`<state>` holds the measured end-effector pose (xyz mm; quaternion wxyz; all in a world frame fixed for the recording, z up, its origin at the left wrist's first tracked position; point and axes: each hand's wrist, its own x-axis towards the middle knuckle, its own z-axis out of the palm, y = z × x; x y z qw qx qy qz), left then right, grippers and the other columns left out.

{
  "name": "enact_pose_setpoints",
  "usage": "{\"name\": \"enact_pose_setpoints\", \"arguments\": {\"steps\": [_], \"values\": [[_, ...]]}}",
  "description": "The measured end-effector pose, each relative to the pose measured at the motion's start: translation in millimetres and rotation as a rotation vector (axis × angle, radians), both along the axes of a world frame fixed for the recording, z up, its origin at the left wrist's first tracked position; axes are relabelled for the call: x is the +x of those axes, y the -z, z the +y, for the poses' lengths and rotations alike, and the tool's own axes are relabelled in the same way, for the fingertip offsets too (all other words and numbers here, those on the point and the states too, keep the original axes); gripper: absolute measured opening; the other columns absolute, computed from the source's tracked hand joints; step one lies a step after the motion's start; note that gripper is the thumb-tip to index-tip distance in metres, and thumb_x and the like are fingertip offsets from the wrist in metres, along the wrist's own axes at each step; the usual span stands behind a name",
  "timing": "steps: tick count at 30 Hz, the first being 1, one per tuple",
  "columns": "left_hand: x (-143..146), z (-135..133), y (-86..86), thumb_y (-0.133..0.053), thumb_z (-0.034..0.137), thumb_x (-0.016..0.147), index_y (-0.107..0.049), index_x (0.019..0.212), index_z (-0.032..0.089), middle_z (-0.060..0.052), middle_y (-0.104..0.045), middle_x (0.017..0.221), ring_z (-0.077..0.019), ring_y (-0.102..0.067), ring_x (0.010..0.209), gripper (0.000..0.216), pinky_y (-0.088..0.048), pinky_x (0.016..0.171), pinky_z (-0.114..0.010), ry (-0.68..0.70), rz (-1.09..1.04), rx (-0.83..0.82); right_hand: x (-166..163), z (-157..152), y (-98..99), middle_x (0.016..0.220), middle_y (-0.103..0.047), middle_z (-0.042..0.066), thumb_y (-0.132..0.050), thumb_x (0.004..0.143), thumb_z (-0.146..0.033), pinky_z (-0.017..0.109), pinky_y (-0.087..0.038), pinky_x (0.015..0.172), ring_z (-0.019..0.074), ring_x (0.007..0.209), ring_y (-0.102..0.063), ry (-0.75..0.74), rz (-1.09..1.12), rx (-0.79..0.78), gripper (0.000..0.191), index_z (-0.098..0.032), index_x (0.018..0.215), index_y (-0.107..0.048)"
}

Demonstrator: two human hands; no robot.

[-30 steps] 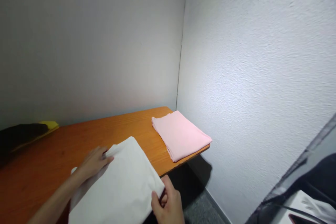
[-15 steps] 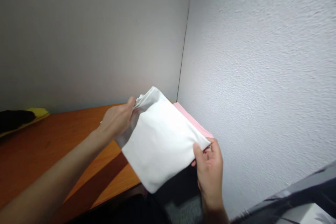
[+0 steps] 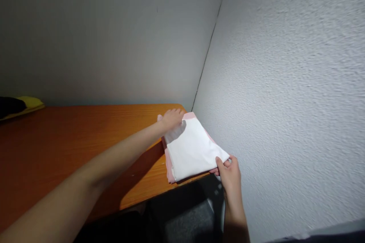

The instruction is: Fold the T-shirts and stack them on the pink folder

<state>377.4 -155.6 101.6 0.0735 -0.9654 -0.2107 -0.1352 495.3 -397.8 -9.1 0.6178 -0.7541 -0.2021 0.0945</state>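
Observation:
A folded white cloth (image 3: 192, 152) lies on top of a folded pink cloth (image 3: 169, 169) at the right end of an orange wooden table (image 3: 71, 140), close to the wall corner. My left hand (image 3: 171, 118) rests on the far left corner of the white cloth, fingers curled down over its edge. My right hand (image 3: 229, 171) pinches the near right corner of the white cloth at the table's edge, thumb on top. Only a thin pink border shows around the white cloth.
Grey walls meet in a corner right behind the stack. A yellow and black item (image 3: 17, 105) lies at the far left of the table. Dark floor shows below the table's front edge.
The white cloth was lifted from the near part of the table, carried right in both hands, and now lies on the pink cloth. Both hands still grip its corners.

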Motion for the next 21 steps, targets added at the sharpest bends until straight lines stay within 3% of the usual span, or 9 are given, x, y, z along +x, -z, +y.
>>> {"name": "enact_pose_setpoints", "arguments": {"steps": [3,6,10,12,15,17,19,21], "values": [[-12.6,-14.8,20.4,-0.045,0.031,0.095,-0.057,0.11,0.009,-0.015,-0.06,0.118,-0.0254,-0.056,0.113,0.03,-0.041,0.095,-0.034,0.044,0.014,-0.018,-3.7,-0.1,-0.1,0.086,-0.07,0.008,-0.065,0.074,-0.047,0.03,-0.047,0.049,0.0186,0.048,-0.061,0.007,-0.05,-0.038,0.062,-0.017,0.123,-0.044],[-35.1,-42.5,25.6,-0.042,0.039,0.097,-0.06,0.112,0.012,-0.016,-0.059,0.125,-0.0264,-0.054,0.119,0.035,-0.039,0.101,-0.038,0.183,0.017,-0.086,-8.7,1.3,-4.3,0.09,-0.071,0.01,-0.062,0.077,-0.047,0.033,-0.05,0.059,0.0206,0.053,-0.064,0.036,-0.11,-0.078,0.065,-0.016,0.13,-0.042],[-67.3,-86.6,29.8,-0.046,0.066,0.087,-0.047,0.135,0.016,-0.019,-0.043,0.147,-0.0353,-0.038,0.137,0.069,-0.029,0.111,-0.052,0.409,0.083,-0.212,-11.5,3.2,-1.8,0.092,-0.071,0.01,-0.06,0.079,-0.049,0.037,-0.05,0.068,0.0216,0.055,-0.064,0.074,-0.161,-0.138,0.069,-0.014,0.135,-0.04],[-78.3,-101.9,38.2,-0.053,0.06,0.085,-0.037,0.143,0.016,-0.021,-0.034,0.152,-0.0392,-0.029,0.141,0.075,-0.024,0.111,-0.059,0.387,0.151,-0.21,-13.9,1.7,-1.0,0.093,-0.069,0.013,-0.057,0.081,-0.051,0.04,-0.048,0.068,0.0247,0.06,-0.064,0.09,-0.26,-0.176,0.072,-0.012,0.139,-0.038],[-86.4,-111.0,54.6,-0.052,0.038,0.086,-0.028,0.147,0.014,-0.023,-0.029,0.155,-0.0389,-0.024,0.143,0.07,-0.024,0.111,-0.063,0.337,0.194,-0.182,-21.5,2.1,-10.3,0.105,-0.062,0.024,-0.055,0.082,-0.054,0.05,-0.044,0.078,0.0383,0.09,-0.06,0.273,-0.582,-0.258,0.077,-0.005,0.14,-0.039],[-87.8,-111.5,62.4,-0.049,0.035,0.086,-0.025,0.148,0.012,-0.023,-0.027,0.155,-0.0394,-0.022,0.144,0.07,-0.024,0.111,-0.064,0.344,0.175,-0.174,-28.2,11.6,-24.3,0.116,-0.057,0.028,-0.05,0.085,-0.055,0.057,-0.037,0.087,0.0447,0.108,-0.05,0.342,-0.761,-0.272,0.073,-0.005,0.137,-0.046],[-87.7,-111.8,65.4,-0.047,0.036,0.086,-0.025,0.148,0.01,-0.025,-0.025,0.155,-0.0409,-0.021,0.143,0.071,-0.022,0.111,-0.065,0.348,0.148,-0.164,-33.2,32.7,-40.4,0.124,-0.055,0.026,-0.043,0.089,-0.055,0.061,-0.031,0.093,0.0453,0.119,-0.042,0.232,-0.857,-0.281,0.065,-0.008,0.133,-0.052],[-87.4,-113.6,64.7,-0.046,0.037,0.087,-0.027,0.147,0.007,-0.026,-0.027,0.154,-0.041,-0.022,0.143,0.07,-0.022,0.111,-0.065,0.338,0.134,-0.157,-34.3,63.9,-52.7,0.134,-0.051,0.022,-0.039,0.091,-0.054,0.062,-0.024,0.1,0.0431,0.13,-0.033,0.007,-0.93,-0.313,0.06,-0.012,0.132,-0.054]]}}
